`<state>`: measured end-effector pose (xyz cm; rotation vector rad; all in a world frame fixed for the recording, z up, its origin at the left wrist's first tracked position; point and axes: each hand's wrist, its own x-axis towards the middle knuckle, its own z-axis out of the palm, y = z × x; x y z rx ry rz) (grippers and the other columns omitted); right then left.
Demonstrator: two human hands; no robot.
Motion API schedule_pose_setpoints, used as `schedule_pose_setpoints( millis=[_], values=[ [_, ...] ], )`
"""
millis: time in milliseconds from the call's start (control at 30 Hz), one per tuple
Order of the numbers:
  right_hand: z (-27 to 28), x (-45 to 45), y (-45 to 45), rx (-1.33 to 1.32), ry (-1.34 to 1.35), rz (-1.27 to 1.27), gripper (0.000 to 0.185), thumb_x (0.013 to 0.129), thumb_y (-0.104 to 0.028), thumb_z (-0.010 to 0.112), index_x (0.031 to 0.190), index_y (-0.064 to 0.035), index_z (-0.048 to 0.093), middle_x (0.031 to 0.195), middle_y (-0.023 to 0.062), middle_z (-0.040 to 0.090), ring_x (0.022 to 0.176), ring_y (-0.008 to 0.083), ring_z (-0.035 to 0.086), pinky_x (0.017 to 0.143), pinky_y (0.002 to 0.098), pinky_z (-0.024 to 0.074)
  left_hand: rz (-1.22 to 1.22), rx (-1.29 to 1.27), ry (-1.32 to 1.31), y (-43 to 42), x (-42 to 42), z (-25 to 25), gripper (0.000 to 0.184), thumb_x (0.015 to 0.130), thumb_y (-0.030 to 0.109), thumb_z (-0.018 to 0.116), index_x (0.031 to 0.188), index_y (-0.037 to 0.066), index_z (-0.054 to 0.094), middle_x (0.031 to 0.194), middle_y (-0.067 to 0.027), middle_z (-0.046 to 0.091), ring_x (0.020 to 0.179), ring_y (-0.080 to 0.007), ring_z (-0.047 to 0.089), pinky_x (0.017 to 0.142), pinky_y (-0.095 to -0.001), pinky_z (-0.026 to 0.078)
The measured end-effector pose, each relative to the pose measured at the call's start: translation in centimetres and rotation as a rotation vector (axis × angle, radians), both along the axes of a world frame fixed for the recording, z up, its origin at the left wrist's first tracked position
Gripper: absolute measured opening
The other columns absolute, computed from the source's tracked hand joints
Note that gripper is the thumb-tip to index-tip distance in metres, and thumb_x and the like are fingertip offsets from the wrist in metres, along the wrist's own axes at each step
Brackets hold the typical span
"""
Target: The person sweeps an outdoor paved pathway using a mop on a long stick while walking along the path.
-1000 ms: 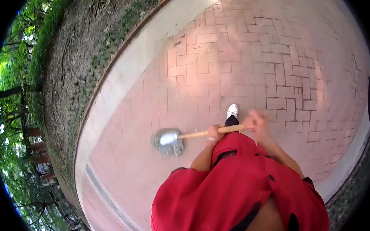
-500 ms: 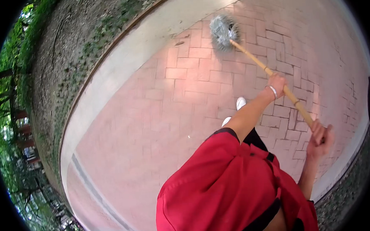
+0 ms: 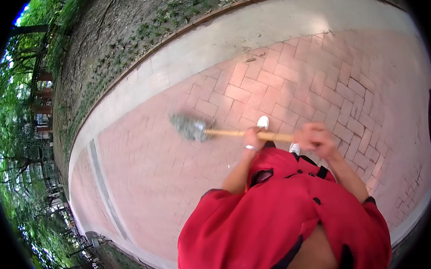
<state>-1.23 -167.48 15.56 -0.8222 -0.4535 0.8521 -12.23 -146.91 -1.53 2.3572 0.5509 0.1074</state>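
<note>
Both of my hands are closed around the bamboo handle [image 3: 279, 137] of a broom with a shaggy grey head [image 3: 188, 127]. My left hand [image 3: 254, 139], a pale band at its wrist, grips the handle closer to the head. Nearer the handle's end, my right hand [image 3: 317, 140] is wrapped round it, its fingers slightly blurred. The handle runs nearly level across the front of my body. The broom head is over the pink brick paving [image 3: 252, 92] to my left; whether it touches the ground I cannot tell.
A pale concrete strip [image 3: 162, 72] and a low brick edging [image 3: 191, 25] border the paving. Beyond lies a soil bed [image 3: 105, 36] with small plants. A grey band [image 3: 102, 182] crosses the paving on the left. Dry leaves lie near the strip. Trees stand farther off.
The broom head has swung from the upper right to the left, and the handle has gone from slanted to nearly level. Both hands have moved left, still gripping it. The view has turned too.
</note>
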Motion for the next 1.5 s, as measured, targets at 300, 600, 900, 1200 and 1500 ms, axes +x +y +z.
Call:
schedule_pose_setpoints(
  millis=[300, 600, 900, 1200, 1500],
  values=[
    [-5.5, 3.8, 15.4, -0.475, 0.174, 0.000, 0.038, 0.085, -0.021, 0.046, 0.051, -0.0075, 0.038, 0.045, -0.0011, 0.038, 0.044, 0.0077, 0.037, 0.049, 0.0248, 0.0329, 0.105, -0.045, 0.292, 10.6, -1.8, -6.7, 0.022, 0.075, 0.026, 0.060, 0.065, 0.007, 0.060, 0.067, -0.0181, 0.059, 0.066, -0.0371, 0.058, 0.059, -0.0425, 0.045],
    [4.6, 6.2, -9.2, -0.506, 0.185, -0.993, 0.044, 0.091, -0.024, 0.039, 0.049, -0.0157, 0.027, 0.040, -0.0030, 0.024, 0.044, 0.0090, 0.026, 0.063, 0.0273, 0.0344, -0.734, -0.116, 0.269, -12.3, 19.3, -0.6, 0.007, 0.064, 0.019, 0.062, 0.067, 0.013, 0.064, 0.069, -0.0104, 0.060, 0.072, -0.0301, 0.058, 0.067, -0.0418, 0.046],
    [6.4, 2.7, -10.6, -0.487, -0.261, -1.104, 0.036, 0.090, -0.021, 0.034, 0.055, -0.0150, 0.024, 0.040, -0.0033, 0.017, 0.047, 0.0094, 0.022, 0.068, 0.0305, 0.0301, -1.002, -0.067, -0.156, -21.4, 28.5, 3.9, 0.009, 0.061, 0.021, 0.066, 0.066, 0.013, 0.066, 0.068, -0.0078, 0.062, 0.078, -0.0252, 0.060, 0.077, -0.0359, 0.042],
    [9.0, 7.3, -12.8, -0.054, -0.048, -0.543, 0.040, 0.093, -0.027, 0.029, 0.054, -0.0171, 0.024, 0.039, -0.0028, 0.023, 0.047, 0.0109, 0.022, 0.063, 0.0266, 0.0305, -0.511, 0.101, -0.091, -13.3, 20.7, 6.0, 0.013, 0.049, 0.016, 0.068, 0.061, 0.014, 0.062, 0.064, -0.0059, 0.059, 0.070, -0.0234, 0.058, 0.069, -0.0358, 0.044],
    [-6.2, 7.5, 11.8, -0.363, 0.180, 0.076, 0.033, 0.092, -0.025, 0.036, 0.065, -0.0070, 0.042, 0.051, -0.0011, 0.037, 0.044, 0.0082, 0.032, 0.048, 0.0218, 0.0305, 0.317, 0.078, 0.115, 8.9, 1.6, -2.5, 0.009, 0.059, 0.017, 0.065, 0.063, 0.009, 0.062, 0.070, -0.0116, 0.061, 0.066, -0.0312, 0.058, 0.063, -0.0407, 0.048]
  ],
)
